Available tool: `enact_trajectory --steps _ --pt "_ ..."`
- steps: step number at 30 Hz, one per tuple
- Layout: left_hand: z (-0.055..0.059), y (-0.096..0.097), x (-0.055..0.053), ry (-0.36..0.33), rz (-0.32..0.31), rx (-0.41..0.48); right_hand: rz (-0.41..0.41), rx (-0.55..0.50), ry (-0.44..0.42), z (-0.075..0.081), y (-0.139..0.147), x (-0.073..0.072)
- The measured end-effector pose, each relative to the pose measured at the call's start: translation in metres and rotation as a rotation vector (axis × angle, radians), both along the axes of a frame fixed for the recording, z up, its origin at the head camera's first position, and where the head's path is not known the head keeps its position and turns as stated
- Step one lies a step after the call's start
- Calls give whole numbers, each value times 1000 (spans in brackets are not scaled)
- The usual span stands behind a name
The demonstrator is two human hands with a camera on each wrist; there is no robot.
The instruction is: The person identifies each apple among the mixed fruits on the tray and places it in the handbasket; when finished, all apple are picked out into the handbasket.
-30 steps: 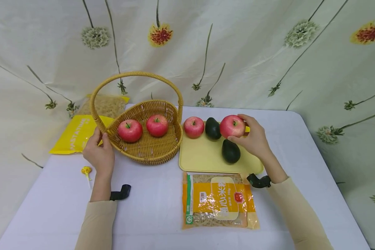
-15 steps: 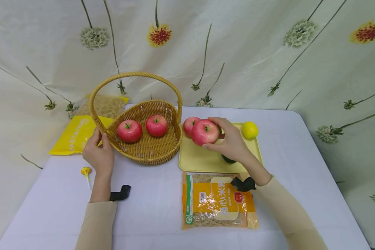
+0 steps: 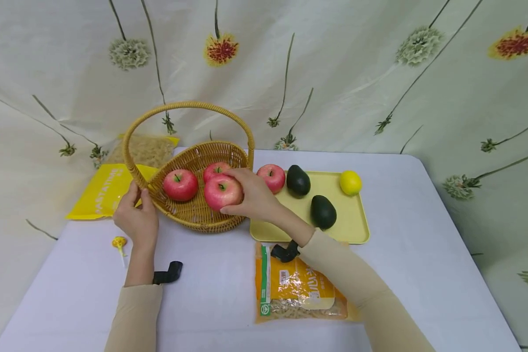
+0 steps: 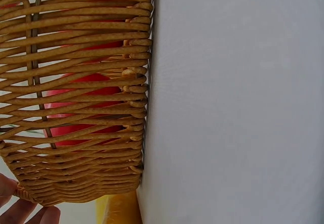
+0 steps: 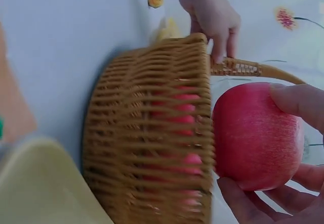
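Observation:
My right hand (image 3: 257, 198) grips a red apple (image 3: 222, 191) over the wicker basket (image 3: 198, 226). In the right wrist view this apple (image 5: 258, 135) is level with the basket's rim, thumb on one side and fingers on the other. Two more apples lie inside the basket, one at the left (image 3: 180, 185) and one farther back (image 3: 214, 170), partly covered by the held one. My left hand (image 3: 138, 215) pinches the left foot of the basket's tall handle (image 3: 189, 105). The left wrist view shows its fingertips (image 4: 50, 215) at the basket's edge.
Right of the basket, a yellow tray (image 3: 347, 230) bears an apple (image 3: 271, 177), two avocados (image 3: 298, 181) and a lemon (image 3: 350, 183). An orange noodle packet (image 3: 299, 288) lies in front. Yellow pasta bags (image 3: 110, 190) lie behind my left hand, a lollipop (image 3: 119, 243) nearer.
My right hand has carried the apple leftward from above the tray to over the basket, uncovering the avocados and lemon. My left hand has stayed at the handle.

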State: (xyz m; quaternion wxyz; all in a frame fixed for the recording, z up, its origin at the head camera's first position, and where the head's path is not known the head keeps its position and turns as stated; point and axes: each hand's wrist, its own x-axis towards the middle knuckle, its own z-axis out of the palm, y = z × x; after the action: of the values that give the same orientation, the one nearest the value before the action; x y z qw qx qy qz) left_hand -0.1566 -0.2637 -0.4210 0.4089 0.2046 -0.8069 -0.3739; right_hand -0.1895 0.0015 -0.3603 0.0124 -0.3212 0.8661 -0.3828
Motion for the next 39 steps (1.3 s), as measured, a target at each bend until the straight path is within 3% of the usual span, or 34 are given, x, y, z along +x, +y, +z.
enact_trajectory --steps 14,39 --pt "-1 3 1 5 -3 4 76 135 -62 -24 -53 -16" --pt "-2 3 0 2 12 -14 147 252 -121 -35 -76 -21"
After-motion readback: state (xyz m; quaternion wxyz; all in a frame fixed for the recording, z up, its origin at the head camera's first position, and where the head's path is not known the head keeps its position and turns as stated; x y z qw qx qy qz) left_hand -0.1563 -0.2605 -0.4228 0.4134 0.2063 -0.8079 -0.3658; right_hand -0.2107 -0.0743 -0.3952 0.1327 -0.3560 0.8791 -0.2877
